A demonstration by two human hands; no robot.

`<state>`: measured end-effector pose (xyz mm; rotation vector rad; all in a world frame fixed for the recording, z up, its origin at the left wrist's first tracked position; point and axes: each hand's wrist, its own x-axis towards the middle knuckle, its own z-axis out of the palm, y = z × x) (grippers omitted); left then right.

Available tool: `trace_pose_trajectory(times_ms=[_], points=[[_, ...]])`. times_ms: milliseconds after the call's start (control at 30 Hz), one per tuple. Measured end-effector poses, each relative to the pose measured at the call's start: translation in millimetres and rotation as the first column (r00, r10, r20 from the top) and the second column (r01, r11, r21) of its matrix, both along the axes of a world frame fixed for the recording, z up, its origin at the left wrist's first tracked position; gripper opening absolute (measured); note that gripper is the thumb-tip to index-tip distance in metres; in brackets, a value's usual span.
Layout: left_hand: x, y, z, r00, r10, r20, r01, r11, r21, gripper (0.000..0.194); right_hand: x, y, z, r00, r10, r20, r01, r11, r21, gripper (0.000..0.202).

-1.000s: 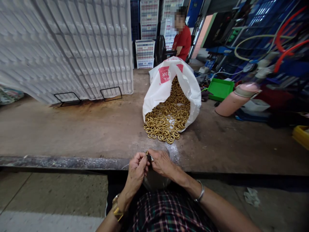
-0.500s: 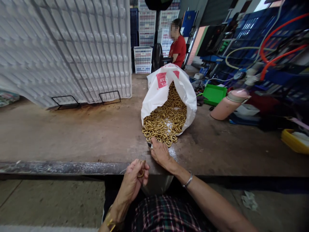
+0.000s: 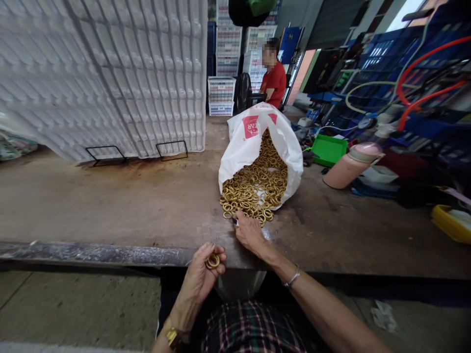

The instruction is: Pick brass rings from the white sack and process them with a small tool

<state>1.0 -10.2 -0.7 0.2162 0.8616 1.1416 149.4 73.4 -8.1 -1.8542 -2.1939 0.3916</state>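
Head view: left hand grips rings; right hand holds tool at the pile.

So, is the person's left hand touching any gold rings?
Touching. The head view plainly shows gold rings held in the left hand, resting against its curled fingers.

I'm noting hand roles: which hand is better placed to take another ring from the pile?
Probably the right hand: it is at the ring pile, though it also holds or wears a small dark object. The left hand, farther back, holds rings.
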Motion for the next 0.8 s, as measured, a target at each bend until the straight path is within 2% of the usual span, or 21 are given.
trace_pose_trajectory(times_ms=[67, 100, 167, 200, 267, 333, 433, 567, 700, 800], points=[[1, 2, 0.2, 0.998, 0.030, -0.064, -0.028, 0.999, 0.021, 0.025, 2, -6, 1.6, 0.960, 0.029, -0.280, -0.033, 0.999, -0.008, 0.010], [2, 3, 0.4, 0.994, 0.039, -0.099, -0.035, 0.999, 0.042, 0.026, 2, -10, 3.3, 0.899, 0.019, -0.437, -0.046, 0.998, -0.052, 0.010], [4, 4, 0.6, 0.982, 0.060, -0.181, -0.043, 0.994, 0.097, 0.028, 0, -19, 7.4, 0.709, -0.084, -0.701, -0.115, 0.966, -0.232, 0.015], [4, 4, 0.5, 0.969, 0.077, -0.235, -0.047, 0.990, 0.132, 0.029, -1, -23, 9.5, 0.601, -0.166, -0.782, -0.178, 0.926, -0.334, 0.016], [5, 4, 0.0, 0.925, 0.110, -0.363, -0.036, 0.979, 0.203, 0.031, -4, -31, 12.8, 0.425, -0.327, -0.844, -0.332, 0.811, -0.482, 0.020], [5, 3, 0.1, 0.863, 0.121, -0.490, 0.015, 0.964, 0.265, 0.032, -5, -35, 14.9, 0.329, -0.427, -0.842, -0.468, 0.701, -0.538, 0.024], [1, 3, 0.6, 0.789, 0.105, -0.606, 0.123, 0.938, 0.323, 0.031, -5, -36, 15.8, 0.279, -0.510, -0.814, -0.590, 0.577, -0.564, 0.025], [-6, 3, -2.3, 0.726, 0.064, -0.685, 0.271, 0.889, 0.370, 0.026, -5, -34, 14.0, 0.261, -0.555, -0.790, -0.667, 0.488, -0.563, 0.024], [-10, 2, -5.6, 0.670, 0.057, -0.740, 0.330, 0.870, 0.366, 0.023, -9, -37, 11.2, 0.294, -0.564, -0.772, -0.662, 0.463, -0.590, 0.023], [-10, 0, -3.4, 0.602, 0.100, -0.792, 0.347, 0.861, 0.372, 0.020, -13, -39, 10.9, 0.322, -0.557, -0.766, -0.596, 0.509, -0.621, 0.025]])
